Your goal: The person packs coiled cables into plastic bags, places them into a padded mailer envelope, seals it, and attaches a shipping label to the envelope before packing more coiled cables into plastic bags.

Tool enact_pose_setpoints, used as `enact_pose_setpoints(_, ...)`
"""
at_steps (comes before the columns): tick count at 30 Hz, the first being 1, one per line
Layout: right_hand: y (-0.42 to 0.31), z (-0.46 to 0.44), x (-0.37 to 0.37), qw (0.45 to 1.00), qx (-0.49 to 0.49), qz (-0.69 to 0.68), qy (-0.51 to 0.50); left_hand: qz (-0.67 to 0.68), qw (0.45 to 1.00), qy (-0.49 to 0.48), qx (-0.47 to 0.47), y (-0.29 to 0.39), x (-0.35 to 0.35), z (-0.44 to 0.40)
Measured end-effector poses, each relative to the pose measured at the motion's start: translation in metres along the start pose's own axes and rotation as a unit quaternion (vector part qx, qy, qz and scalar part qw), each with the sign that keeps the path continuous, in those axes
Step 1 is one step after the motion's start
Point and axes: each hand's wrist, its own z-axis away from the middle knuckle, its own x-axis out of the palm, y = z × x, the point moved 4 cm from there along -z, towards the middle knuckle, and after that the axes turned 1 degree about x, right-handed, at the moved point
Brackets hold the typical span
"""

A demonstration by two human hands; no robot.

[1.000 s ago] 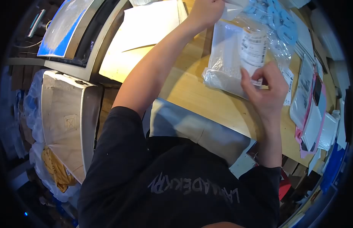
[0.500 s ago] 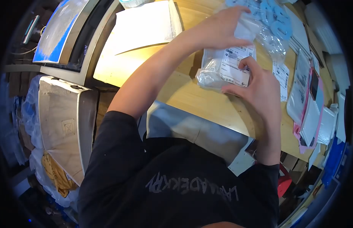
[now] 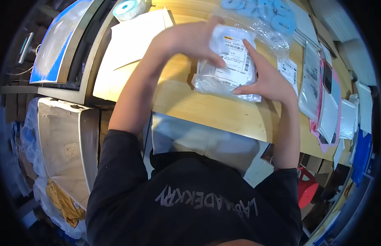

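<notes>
A clear plastic bag with a white printed label lies on the wooden table in front of me. My left hand is at its upper left side, thumb and fingers apart, the thumb reaching over the label's left part. My right hand is at the right side. Its thumb rests near the lower end of the label and its forefinger stretches up along the right edge, with a wide gap between them. Some left fingertips are hidden or blurred.
Blue ring-shaped pieces in clear plastic lie at the far side. White paper sheets and a roll of tape are to the left. Another labelled piece and a pink-edged folder lie right. A fabric bin stands lower left.
My left hand has moved off the top of the bag to its left side, baring the label's upper part. My right hand's forefinger has straightened upward. The view has shifted slightly.
</notes>
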Motion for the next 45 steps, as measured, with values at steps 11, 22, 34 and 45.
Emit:
enact_pose_setpoints(11,-0.01,-0.003,0.003,0.979,0.143,-0.145,-0.033,-0.013,0.982,0.179,-0.058,0.001,0.057,0.07)
enact_pose_setpoints(22,-0.005,0.001,0.004,0.891,-0.038,-0.448,-0.053,0.422,0.865,0.267,-0.047,0.008,0.053,0.094)
enact_pose_setpoints(34,0.002,-0.002,0.016,0.932,0.028,-0.355,-0.073,0.243,0.624,0.713,0.205,-0.047,-0.178,0.218)
enact_pose_setpoints(45,-0.043,0.006,0.061,0.896,-0.1,-0.427,-0.061,-0.02,0.946,0.282,0.159,0.051,0.036,0.11)
